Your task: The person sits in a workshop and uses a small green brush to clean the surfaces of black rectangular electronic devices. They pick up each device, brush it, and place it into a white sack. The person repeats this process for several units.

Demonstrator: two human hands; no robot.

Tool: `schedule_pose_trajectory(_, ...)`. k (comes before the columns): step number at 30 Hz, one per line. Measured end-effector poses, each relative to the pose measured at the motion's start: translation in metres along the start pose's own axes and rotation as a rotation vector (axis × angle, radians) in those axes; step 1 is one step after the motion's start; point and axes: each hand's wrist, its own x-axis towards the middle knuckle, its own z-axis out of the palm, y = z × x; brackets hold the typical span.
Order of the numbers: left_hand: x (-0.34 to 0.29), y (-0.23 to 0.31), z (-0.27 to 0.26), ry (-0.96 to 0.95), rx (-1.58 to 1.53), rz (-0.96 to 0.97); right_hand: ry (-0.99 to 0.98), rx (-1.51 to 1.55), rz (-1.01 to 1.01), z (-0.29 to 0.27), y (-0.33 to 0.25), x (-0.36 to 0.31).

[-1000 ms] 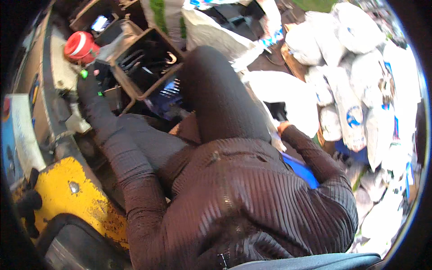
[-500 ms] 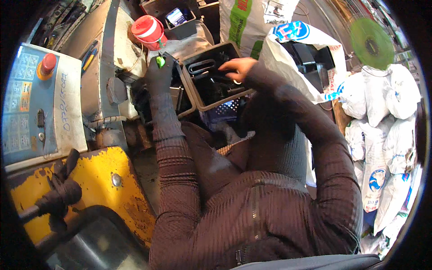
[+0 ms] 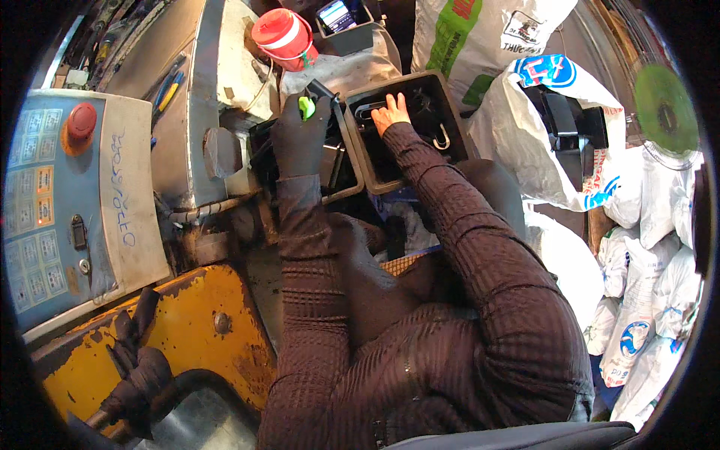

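Observation:
My left hand (image 3: 298,139), in a dark glove, is closed around a small tool with a bright green handle (image 3: 307,107). A black piece (image 3: 322,89) sticks up beside its fingers; whether the hand holds that too is unclear. My bare right hand (image 3: 391,115) reaches into a grey bin (image 3: 457,127) of black parts. Its fingers are stretched out and spread over a black oblong loop-shaped part (image 3: 366,111), perhaps touching it. A pale hook-shaped part (image 3: 442,140) lies in the same bin. Below my left hand, a second bin (image 3: 352,161) holds dark pieces.
A red bucket (image 3: 283,37) and a phone with a lit screen (image 3: 335,16) are beyond the bins. An open white sack with black parts (image 3: 566,127) stands at right, near a green fan (image 3: 666,116). A machine panel with a red button (image 3: 80,124) is at left.
My right hand has moved left and deeper into the grey bin, over the black loop-shaped part. The left hand keeps its hold on the green-handled tool. The whole view has shifted.

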Motion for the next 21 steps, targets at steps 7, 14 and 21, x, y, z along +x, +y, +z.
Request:
schedule_pose_trajectory(7,0.019,-0.040,0.005,-0.044,0.026,-0.053,0.000,0.214,-0.002,-0.104,0.030,-0.004)
schedule_pose_trajectory(14,0.035,-0.077,0.010,-0.126,-0.227,-0.041,0.262,0.460,-0.161,-0.275,0.160,-0.196)
schedule_pose_trajectory(21,-0.006,-0.031,-0.014,-0.062,-0.218,-0.066,-0.108,0.623,0.435,-0.291,0.228,-0.495)
